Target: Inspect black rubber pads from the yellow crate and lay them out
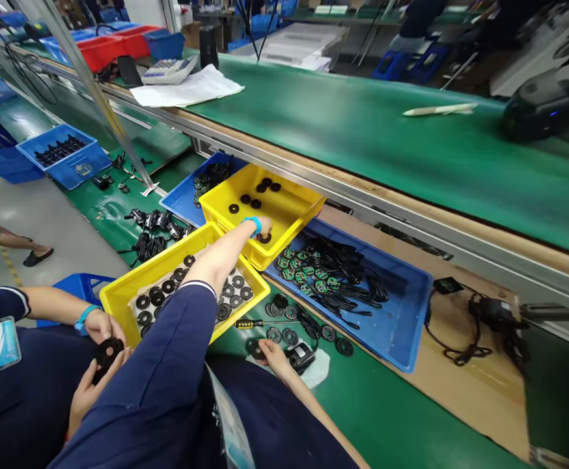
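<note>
My left hand (259,227), with a blue wristband, reaches into the far yellow bin (289,195), and its fingertips close on a black ring (265,238) lying on the bin floor. A few more black rings (255,203) lie deeper in that bin. My right hand (271,355) rests on the green table by a white sheet (319,372), its fingers curled on a black disc (255,350). A small black box (300,355) sits just right of it. Several ribbed black discs (284,335) and a yellow-handled screwdriver (252,323) lie nearby.
A near yellow bin (133,286) holds several black rings. A blue tray (402,306) holds green circuit discs (299,267) with black cables. At left a co-worker's hands (99,335) hold a black disc. A conveyor belt (387,137) runs behind. A black adapter (497,312) lies on cardboard.
</note>
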Motion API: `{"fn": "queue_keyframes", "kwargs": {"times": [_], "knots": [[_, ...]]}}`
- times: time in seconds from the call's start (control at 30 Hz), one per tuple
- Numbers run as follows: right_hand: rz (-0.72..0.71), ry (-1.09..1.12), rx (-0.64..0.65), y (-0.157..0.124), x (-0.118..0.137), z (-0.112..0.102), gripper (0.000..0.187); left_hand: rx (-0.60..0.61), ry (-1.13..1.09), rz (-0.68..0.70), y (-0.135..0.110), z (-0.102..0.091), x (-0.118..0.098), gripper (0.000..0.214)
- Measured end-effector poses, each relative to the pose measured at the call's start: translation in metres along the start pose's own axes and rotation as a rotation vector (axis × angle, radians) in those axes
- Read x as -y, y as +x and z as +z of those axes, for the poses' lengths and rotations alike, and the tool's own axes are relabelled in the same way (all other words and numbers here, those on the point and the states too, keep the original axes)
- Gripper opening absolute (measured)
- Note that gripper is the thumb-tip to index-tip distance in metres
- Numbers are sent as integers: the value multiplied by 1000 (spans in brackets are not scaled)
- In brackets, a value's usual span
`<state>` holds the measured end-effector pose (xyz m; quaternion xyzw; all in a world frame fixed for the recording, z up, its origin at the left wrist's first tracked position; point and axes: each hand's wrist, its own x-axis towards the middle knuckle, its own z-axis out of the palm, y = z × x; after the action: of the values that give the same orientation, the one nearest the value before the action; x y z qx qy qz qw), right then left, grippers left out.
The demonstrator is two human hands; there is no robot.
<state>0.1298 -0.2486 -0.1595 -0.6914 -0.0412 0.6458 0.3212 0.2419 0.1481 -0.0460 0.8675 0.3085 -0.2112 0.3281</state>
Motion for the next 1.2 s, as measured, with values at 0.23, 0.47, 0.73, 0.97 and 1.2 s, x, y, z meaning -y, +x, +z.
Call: {"fn": "queue_keyframes", "kwargs": {"times": [0.23, 0.47, 0.73, 0.97, 1.2], "knots": [[-2, -29, 20, 1, 7, 0, 20, -540, -24, 277, -58, -4, 20, 35], [10, -82, 106, -3, 16, 3, 28, -885, -112, -207, -181, 144, 109, 29], [-28, -247, 141, 17, 5, 10, 25, -598, -112, -143, -159, 234, 144, 57], [-166, -579, 36, 17, 6, 8, 36, -1043, -331, -10, -219, 192, 85, 47], [-265, -739, -7, 31, -6, -5, 23, -1202, -567, 175, -279, 179, 12, 48]]}}
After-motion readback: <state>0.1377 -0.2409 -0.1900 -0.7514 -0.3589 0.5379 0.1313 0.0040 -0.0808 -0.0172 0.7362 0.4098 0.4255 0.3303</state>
